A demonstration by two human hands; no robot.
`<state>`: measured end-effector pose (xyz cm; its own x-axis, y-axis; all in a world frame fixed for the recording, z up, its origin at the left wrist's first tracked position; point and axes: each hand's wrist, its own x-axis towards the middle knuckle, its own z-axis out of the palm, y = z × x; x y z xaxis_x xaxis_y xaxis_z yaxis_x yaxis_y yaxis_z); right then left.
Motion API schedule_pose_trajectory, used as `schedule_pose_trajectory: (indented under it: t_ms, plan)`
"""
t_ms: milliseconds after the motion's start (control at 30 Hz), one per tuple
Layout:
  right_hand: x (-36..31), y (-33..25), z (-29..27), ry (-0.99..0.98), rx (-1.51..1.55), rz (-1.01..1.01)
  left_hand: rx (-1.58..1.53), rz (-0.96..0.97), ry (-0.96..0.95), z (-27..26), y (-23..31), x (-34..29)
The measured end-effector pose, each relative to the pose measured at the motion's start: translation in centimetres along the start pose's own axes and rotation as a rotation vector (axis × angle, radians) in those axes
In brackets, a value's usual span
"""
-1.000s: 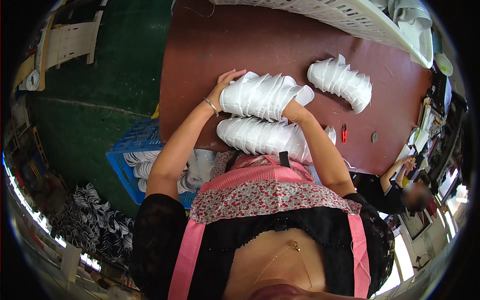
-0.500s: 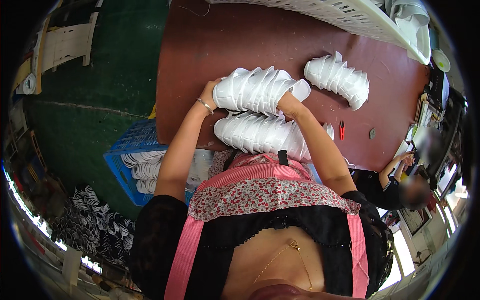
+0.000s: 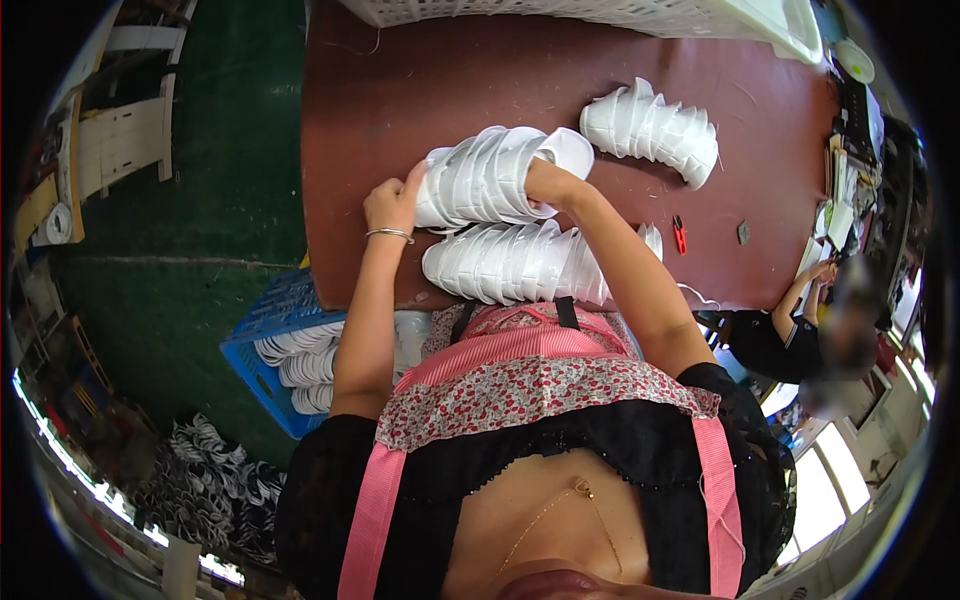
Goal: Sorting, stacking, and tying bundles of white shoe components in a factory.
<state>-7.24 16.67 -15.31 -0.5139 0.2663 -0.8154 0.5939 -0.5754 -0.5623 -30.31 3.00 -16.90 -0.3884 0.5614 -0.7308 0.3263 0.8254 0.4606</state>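
Observation:
Both my hands are on a lying stack of nested white caps [image 3: 475, 182] on the table. My left hand [image 3: 397, 203] grips its left end, thumb up along the end cap, fingers mostly hidden behind it. My right hand [image 3: 552, 187] reaches into the hollow right end, its fingers hidden inside, beside a rounded brim that sticks out. Close in front of me lies a second row of nested white caps [image 3: 500, 265], partly covered by my right forearm. Farther off to the right lies a third, shorter stack of caps [image 3: 650, 135], which neither hand touches.
Red-handled thread snips [image 3: 679, 236] and a small grey block [image 3: 743, 233] lie right on the brown table [image 3: 370, 110]. A white perforated crate [image 3: 600, 12] stands at the far edge. A blue crate [image 3: 250, 345] holding white caps stands lower left. Another person [image 3: 775, 340] sits at right.
The held stack has come slightly toward me. My left hand has shifted at its end, so more of the thumb and back shows. The whole view has tilted a little.

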Motion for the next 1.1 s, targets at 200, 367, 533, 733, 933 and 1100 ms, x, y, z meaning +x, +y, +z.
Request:
schedule_pose_trajectory:
  t_ms: [200,367,533,733,933,1100]
  plan:
    - [-0.8,-2.3,0.8,-0.063,-0.233,-0.085,0.008,0.915,0.453,2.1,5.7,-2.9]
    - [0.1,1.1,0.1,0.027,-0.212,-0.274,0.361,0.88,0.278,7.5,11.4,-3.3]
    - [-4.8,3.4,-1.3,0.355,0.402,-0.424,0.642,0.805,0.367,8.9,13.1,-5.0]
    - [-8.7,6.9,-4.9,0.592,0.692,-0.592,0.752,1.156,0.625,11.9,17.3,-7.3]
    - [-11.2,8.5,-8.2,0.525,0.567,-0.698,0.35,0.978,0.144,16.1,18.7,-8.0]
    - [-14.8,8.8,-15.2,0.938,0.581,-0.738,-0.24,0.547,-0.03,15.0,18.7,-4.1]
